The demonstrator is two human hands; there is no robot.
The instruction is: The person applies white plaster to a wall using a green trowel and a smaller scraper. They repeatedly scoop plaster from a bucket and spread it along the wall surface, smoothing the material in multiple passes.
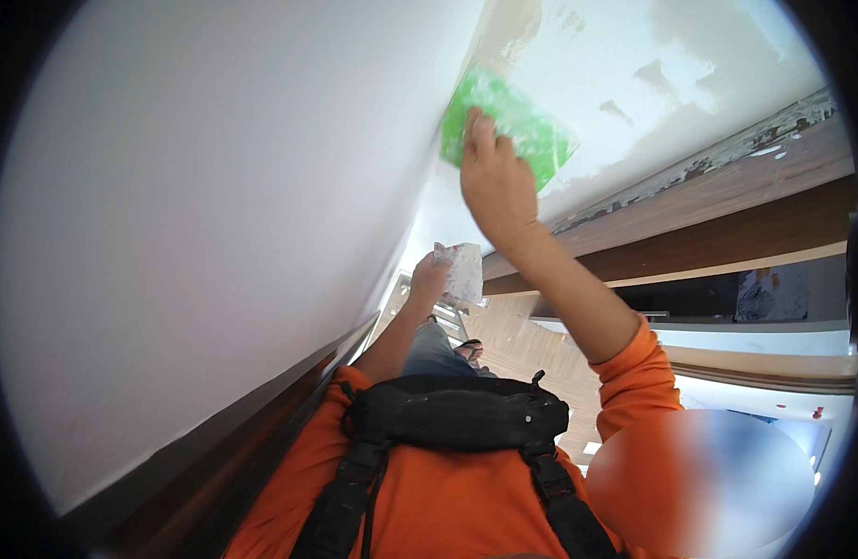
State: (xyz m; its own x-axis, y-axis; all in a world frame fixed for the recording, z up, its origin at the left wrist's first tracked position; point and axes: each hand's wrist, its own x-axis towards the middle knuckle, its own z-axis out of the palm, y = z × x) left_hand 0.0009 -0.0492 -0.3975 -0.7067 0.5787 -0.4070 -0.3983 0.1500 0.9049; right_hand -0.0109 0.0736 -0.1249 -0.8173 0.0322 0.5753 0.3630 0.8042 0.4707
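Note:
My right hand [502,182] is raised and closed on a green plastic putty spreader [519,114] streaked with white. The spreader lies flat against the patchy wall surface [625,74], beside the corner with the smooth white wall. Its grip is mostly hidden under my fingers. Lower down, close to the smooth wall, my left hand [430,276] is closed on the edge of a whitish, putty-smeared flat piece [463,271], whose exact kind I cannot make out. Beige and white patches of filler mark the surface around the spreader.
The smooth white wall [196,205] rises on my left. A wooden ledge [699,200] with a rough, flaking edge runs along the right. Below are a metal ladder [450,320], my sandalled foot [469,351] and a wood-plank floor [517,337]. Black straps cross my orange top.

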